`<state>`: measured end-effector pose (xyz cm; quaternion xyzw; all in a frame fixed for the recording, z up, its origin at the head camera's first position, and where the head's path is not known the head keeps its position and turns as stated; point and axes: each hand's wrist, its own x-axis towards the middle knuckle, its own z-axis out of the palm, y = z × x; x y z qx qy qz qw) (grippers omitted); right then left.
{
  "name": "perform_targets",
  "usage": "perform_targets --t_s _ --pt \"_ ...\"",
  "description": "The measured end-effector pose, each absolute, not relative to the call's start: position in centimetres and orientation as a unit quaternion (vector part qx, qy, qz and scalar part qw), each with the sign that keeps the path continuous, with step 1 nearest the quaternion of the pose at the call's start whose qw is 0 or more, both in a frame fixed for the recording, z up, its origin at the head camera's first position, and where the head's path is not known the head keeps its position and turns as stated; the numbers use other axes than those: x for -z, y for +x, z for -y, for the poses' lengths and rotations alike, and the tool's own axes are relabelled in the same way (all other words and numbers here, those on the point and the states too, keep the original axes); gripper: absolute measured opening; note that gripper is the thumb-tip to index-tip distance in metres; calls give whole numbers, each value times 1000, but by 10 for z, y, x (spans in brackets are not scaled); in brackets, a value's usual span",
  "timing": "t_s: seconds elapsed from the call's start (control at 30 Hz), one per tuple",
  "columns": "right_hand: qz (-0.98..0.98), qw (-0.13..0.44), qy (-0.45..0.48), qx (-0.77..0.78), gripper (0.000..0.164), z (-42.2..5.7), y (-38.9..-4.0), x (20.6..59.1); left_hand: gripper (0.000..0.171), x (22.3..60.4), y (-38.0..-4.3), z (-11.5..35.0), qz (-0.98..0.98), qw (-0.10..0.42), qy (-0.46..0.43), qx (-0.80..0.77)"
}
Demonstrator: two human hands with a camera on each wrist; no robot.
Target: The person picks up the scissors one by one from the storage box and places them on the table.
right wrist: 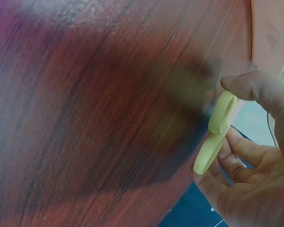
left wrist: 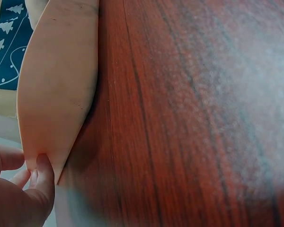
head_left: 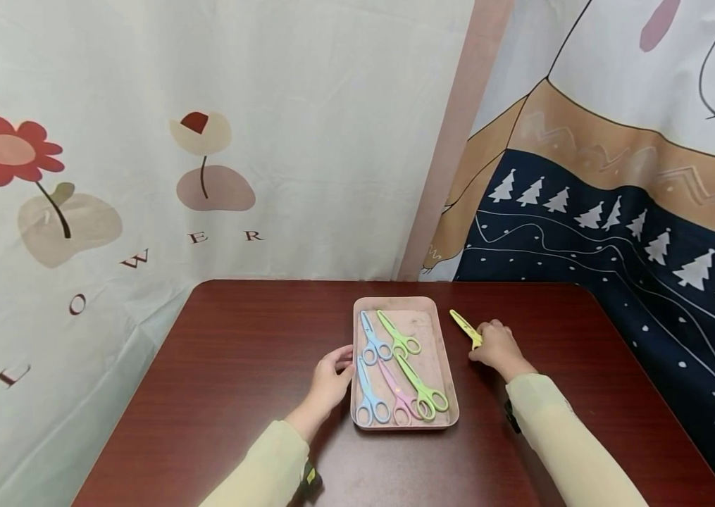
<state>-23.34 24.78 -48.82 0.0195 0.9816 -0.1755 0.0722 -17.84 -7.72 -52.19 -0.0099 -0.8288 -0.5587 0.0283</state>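
Observation:
At the right side of the table, my right hand (head_left: 499, 350) grips a pair of yellow scissors (head_left: 463, 326) by the handle, its blade end pointing away toward the far left. Thumb and fingers pinch the handle loops (right wrist: 220, 116) in the right wrist view. My left hand (head_left: 330, 380) rests against the left wall of a pink tray (head_left: 430, 317), thumb and fingertips on its side. Inside the tray lie two blue scissors (head_left: 366, 394), two green scissors (head_left: 417, 384) and one pink pair (head_left: 397, 391). Their handles mostly face me, and some overlap.
The dark red-brown wooden table (head_left: 256, 338) spreads around the tray. Behind it hangs a pale curtain (head_left: 332, 141) with flower prints. A navy and tan patterned cloth (head_left: 554, 225) hangs at the right.

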Motion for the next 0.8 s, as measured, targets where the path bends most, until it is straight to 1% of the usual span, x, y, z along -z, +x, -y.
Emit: perform_targets --t_s 0.8 --pt "-980 75 15 182 53 -251 -239 496 36 524 -178 78 827 28 -9 562"
